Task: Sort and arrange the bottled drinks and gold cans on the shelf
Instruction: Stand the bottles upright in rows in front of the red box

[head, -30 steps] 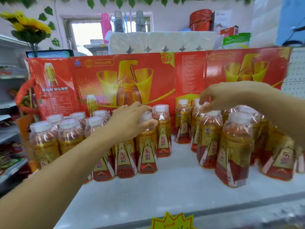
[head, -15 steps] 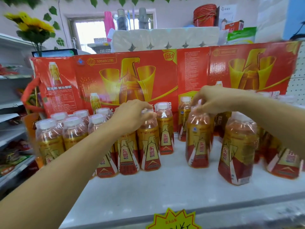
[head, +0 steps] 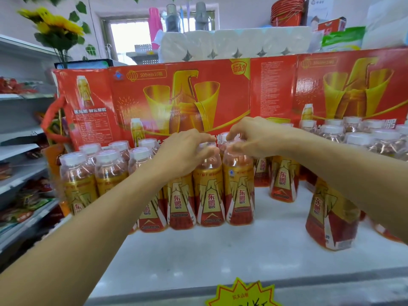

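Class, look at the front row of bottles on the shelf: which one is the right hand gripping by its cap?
The right hand grips the rightmost bottle of the front row. Its neighbour sits under the left hand; the other bottles stand untouched.

Bottles (head: 209,191) are showing gold-and-red labels and white caps; boxes (head: 176,102) are glowing red with gold; the shelf (head: 198,257) is showing white.

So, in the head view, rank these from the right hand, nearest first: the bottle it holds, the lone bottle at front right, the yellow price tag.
1. Bottle under the right hand, gripped at its cap: bottle, centre row.
2. Lone bottle, front right.
3. Yellow price tag, shelf's front edge.
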Motion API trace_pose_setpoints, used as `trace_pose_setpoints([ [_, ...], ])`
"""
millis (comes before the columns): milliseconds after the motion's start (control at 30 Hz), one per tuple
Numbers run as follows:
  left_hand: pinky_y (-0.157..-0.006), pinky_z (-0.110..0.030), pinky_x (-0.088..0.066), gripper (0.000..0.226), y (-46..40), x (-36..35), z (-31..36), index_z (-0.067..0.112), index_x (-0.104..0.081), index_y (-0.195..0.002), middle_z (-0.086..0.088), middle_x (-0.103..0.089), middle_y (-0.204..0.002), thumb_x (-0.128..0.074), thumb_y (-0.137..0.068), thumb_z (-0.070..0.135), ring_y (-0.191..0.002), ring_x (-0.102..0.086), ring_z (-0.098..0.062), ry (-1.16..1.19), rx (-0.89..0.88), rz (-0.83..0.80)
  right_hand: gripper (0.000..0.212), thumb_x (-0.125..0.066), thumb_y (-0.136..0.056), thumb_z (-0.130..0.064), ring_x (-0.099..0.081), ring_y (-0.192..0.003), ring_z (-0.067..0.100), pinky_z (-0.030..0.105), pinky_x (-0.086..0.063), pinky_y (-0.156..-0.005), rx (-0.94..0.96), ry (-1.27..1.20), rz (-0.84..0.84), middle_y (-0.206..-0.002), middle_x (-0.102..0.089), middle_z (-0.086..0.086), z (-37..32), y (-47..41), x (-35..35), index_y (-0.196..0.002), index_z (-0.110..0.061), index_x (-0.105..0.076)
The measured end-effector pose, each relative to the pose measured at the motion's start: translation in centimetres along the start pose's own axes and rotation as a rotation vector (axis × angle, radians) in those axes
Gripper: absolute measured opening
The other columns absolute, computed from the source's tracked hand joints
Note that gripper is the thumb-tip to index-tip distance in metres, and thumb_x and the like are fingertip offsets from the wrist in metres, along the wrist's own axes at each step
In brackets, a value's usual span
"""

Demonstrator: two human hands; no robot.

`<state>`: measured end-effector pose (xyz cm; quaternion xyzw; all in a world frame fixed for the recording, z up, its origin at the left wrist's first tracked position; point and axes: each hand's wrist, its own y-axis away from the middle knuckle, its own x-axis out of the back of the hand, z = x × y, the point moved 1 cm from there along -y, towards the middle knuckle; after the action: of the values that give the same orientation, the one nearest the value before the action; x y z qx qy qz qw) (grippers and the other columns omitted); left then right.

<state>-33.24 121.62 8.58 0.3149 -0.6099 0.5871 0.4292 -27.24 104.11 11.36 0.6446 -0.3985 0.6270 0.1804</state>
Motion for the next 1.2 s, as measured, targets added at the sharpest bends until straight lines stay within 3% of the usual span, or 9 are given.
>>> trace_pose_setpoints([
  [133, -0.118, -0.041, -0.016, 0.077, 2.1, -0.5, -0.7, 0.035, -0.023, -0.152, 0.004, -0.041, -0.146, -0.041, -0.085, 0.068, -0.133, -0.038, -0.017, -0.162, -0.062, 0.002, 0.08, -0.065, -0.085, -0.052, -0.055, -0.109, 0.015, 0.03, -0.047, -0.087, -0.066, -0.18, 0.011, -0.137, -0.051, 0.0, 1.4, 2.3, -2.1, -0.15, -0.027, -0.025],
  [233, -0.12, -0.05, 0.006, 0.118, 4.4, -1.6, -2.0, 0.033, 0.004, -0.153, 0.001, -0.02, -0.157, -0.061, -0.066, 0.078, -0.146, -0.014, -0.02, -0.36, -0.088, 0.014, 0.116, -0.081, -0.069, -0.048, -0.053, -0.122, 0.022, 0.043, -0.046, -0.102, -0.109, -0.405, 0.087, -0.151, -0.035, 0.003, 1.2, 4.6, -6.1, -0.146, -0.049, 0.006],
  [300, -0.119, -0.054, 0.005, 0.137, 5.4, -2.4, -2.8, 0.029, 0.009, -0.151, -0.004, -0.017, -0.157, -0.075, -0.053, 0.075, -0.146, -0.011, -0.026, -0.444, -0.094, 0.043, 0.131, -0.086, -0.067, -0.036, -0.047, -0.13, 0.025, 0.046, -0.04, -0.106, -0.141, -0.471, 0.219, -0.159, -0.022, 0.0, 0.8, 5.4, -8.9, -0.142, -0.052, 0.02],
  [367, -0.119, -0.057, -0.008, 0.146, 5.7, -3.1, -3.3, 0.026, 0.004, -0.152, -0.009, -0.022, -0.155, -0.085, -0.044, 0.067, -0.145, -0.017, -0.032, -0.488, -0.101, 0.075, 0.136, -0.087, -0.068, -0.03, -0.047, -0.131, 0.021, 0.044, -0.039, -0.106, -0.164, -0.515, 0.302, -0.159, -0.024, -0.002, 0.6, 5.9, -11.3, -0.143, -0.046, 0.026],
  [500, -0.115, -0.048, -0.024, 0.144, 5.6, -3.6, -3.4, 0.023, 0.001, -0.151, -0.013, -0.026, -0.153, -0.089, -0.045, 0.059, -0.14, -0.022, -0.035, -0.468, -0.094, 0.087, 0.116, -0.086, -0.07, -0.029, -0.059, -0.115, 0.015, 0.037, -0.048, -0.098, -0.192, -0.575, 0.333, -0.14, -0.052, -0.003, 1.2, 6.1, -13.6, -0.147, -0.036, 0.0],
  [633, -0.115, -0.046, -0.025, 0.141, 5.4, -3.6, -3.2, 0.023, -0.001, -0.151, -0.012, -0.027, -0.151, -0.088, -0.047, 0.059, -0.138, -0.022, -0.034, -0.48, -0.086, 0.097, 0.1, -0.085, -0.071, -0.03, -0.058, -0.113, 0.015, 0.038, -0.05, -0.096, -0.188, -0.575, 0.334, -0.133, -0.054, -0.005, 1.4, 5.5, -13.6, -0.142, -0.032, -0.015],
  [867, -0.116, -0.045, -0.022, 0.14, 5.2, -3.6, -3.1, 0.023, 0.001, -0.15, -0.012, -0.027, -0.151, -0.087, -0.047, 0.06, -0.138, -0.021, -0.034, -0.503, -0.056, 0.098, 0.098, -0.082, -0.075, -0.028, -0.054, -0.121, 0.015, 0.038, -0.045, -0.099, -0.206, -0.603, 0.29, -0.139, -0.048, -0.006, 1.4, 5.4, -13.6, -0.144, -0.032, -0.011],
  [1033, -0.12, -0.045, 0.003, 0.129, 6.0, -3.5, -1.2, 0.023, 0.009, -0.153, -0.008, -0.011, -0.158, -0.076, -0.065, 0.064, -0.147, -0.001, -0.03, -0.451, -0.024, 0.112, 0.099, -0.071, -0.086, -0.031, -0.031, -0.141, 0.017, 0.042, -0.03, -0.115, -0.192, -0.569, 0.215, -0.157, -0.022, -0.004, 1.3, 6.6, -12.9, -0.153, -0.029, 0.002],
  [1200, -0.121, -0.037, -0.011, 0.102, 6.6, -4.9, 4.0, 0.022, -0.012, -0.155, 0.0, -0.021, -0.156, -0.071, -0.078, 0.054, -0.146, -0.014, -0.018, -0.068, -0.085, 0.232, 0.056, -0.06, -0.094, -0.024, -0.027, -0.141, 0.014, 0.03, -0.024, -0.116, -0.064, -0.354, 0.442, -0.151, -0.03, 0.0, 1.5, 9.8, -9.8, -0.145, -0.015, -0.039],
])
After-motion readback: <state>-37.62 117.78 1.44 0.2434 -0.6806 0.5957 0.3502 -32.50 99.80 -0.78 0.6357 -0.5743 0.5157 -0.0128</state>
